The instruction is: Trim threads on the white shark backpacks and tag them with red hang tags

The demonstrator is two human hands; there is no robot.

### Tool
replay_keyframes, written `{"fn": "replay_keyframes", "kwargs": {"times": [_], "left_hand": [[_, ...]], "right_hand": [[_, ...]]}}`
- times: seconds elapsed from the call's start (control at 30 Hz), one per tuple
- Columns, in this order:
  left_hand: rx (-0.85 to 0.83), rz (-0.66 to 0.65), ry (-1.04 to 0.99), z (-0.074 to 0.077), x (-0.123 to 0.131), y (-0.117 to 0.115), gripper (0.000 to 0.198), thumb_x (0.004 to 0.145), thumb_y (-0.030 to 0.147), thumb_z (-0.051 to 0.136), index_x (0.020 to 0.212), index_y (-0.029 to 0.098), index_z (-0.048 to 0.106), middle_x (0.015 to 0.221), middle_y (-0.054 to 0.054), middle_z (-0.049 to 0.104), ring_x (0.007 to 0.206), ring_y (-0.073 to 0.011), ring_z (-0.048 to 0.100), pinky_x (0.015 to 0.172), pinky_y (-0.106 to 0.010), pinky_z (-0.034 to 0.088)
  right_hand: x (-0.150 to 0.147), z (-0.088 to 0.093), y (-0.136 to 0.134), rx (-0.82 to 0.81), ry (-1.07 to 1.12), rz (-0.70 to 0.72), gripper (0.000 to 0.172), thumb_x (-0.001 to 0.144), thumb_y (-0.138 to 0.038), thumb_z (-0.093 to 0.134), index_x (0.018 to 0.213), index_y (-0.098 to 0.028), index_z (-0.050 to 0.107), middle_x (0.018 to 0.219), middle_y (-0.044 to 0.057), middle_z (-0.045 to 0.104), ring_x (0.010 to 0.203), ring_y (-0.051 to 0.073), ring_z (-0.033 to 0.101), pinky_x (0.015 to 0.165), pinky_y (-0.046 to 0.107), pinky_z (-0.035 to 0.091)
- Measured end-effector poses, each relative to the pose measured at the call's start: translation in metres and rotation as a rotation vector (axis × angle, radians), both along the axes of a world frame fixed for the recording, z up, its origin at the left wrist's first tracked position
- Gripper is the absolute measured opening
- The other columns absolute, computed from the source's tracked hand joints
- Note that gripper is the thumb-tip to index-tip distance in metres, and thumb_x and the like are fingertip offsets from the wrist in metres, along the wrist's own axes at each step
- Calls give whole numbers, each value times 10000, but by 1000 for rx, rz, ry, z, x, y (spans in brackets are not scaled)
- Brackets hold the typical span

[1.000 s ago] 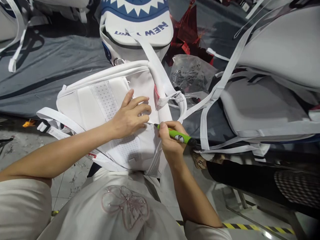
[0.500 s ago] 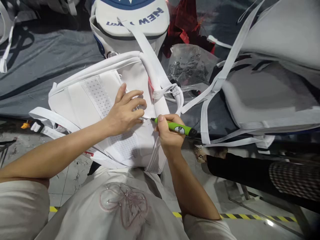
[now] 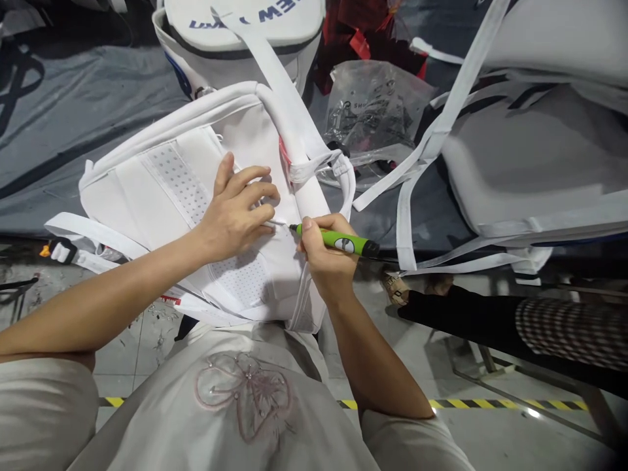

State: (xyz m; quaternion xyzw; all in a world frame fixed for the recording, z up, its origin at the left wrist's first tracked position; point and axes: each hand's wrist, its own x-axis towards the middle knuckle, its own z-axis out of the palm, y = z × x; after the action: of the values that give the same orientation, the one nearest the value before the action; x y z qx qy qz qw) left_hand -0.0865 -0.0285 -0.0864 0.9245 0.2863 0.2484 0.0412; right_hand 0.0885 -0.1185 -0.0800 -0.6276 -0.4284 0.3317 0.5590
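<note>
A white backpack (image 3: pixel 132 190) lies tilted on the table edge and against my body, its padded back panel with dotted mesh strips facing up. My left hand (image 3: pixel 235 212) rests on this panel, fingers spread and a little bent, holding nothing that I can see. In my right hand (image 3: pixel 330 258) is a slim green pen-shaped tool (image 3: pixel 338 241) with a black end and a thin dark tip. That tip points left at the panel, close to my left fingertips. Whether it touches the fabric is too small to tell.
Behind the backpack stands another white bag (image 3: pixel 240 62) with dark lettering. A clear plastic bag (image 3: pixel 377 104) and red material (image 3: pixel 360 42) lie beside it. More white bags (image 3: pixel 534 163) with loose straps (image 3: pixel 444 124) are at right. Below them shows another person's dark-clothed leg (image 3: pixel 456 317).
The whole view has shifted slightly, so the backpack and both hands appear a little further left and up. My grip on the green pen-shaped tool is the same.
</note>
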Motion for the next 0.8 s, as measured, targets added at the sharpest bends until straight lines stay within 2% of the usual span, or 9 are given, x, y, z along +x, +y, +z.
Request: {"fn": "replay_keyframes", "kwargs": {"times": [0.33,0.5,0.7,0.8], "left_hand": [[-5,-7,-50,-4,1,3,267,928,523,531,930,273,625,1130,-8,629,1343,-271,443,1259,-620,83],[21,-21,-63,-6,0,4,278,935,535,523,890,275,613,1130,9,641,1342,-257,439,1259,-626,40],[206,-26,-53,-7,0,5,339,949,538,493,797,243,564,1112,17,652,1324,-231,474,1274,-582,43],[240,-37,-63,-8,1,6,322,937,525,527,786,243,559,1116,15,651,1317,-223,477,1280,-559,43]], "right_hand": [[0,2,2,-38,81,-3,325,870,-471,657,735,-204,530,526,-59,583,430,71,489,443,201,402],[1,2,2,-49,97,-1,372,858,-515,666,712,-208,514,498,-66,553,430,71,487,451,203,410],[3,1,2,-69,115,20,385,842,-543,678,728,-204,534,517,-49,582,425,76,491,433,206,405],[3,1,3,-67,108,20,373,843,-532,678,729,-205,539,524,-51,588,419,73,492,420,200,398]]}}
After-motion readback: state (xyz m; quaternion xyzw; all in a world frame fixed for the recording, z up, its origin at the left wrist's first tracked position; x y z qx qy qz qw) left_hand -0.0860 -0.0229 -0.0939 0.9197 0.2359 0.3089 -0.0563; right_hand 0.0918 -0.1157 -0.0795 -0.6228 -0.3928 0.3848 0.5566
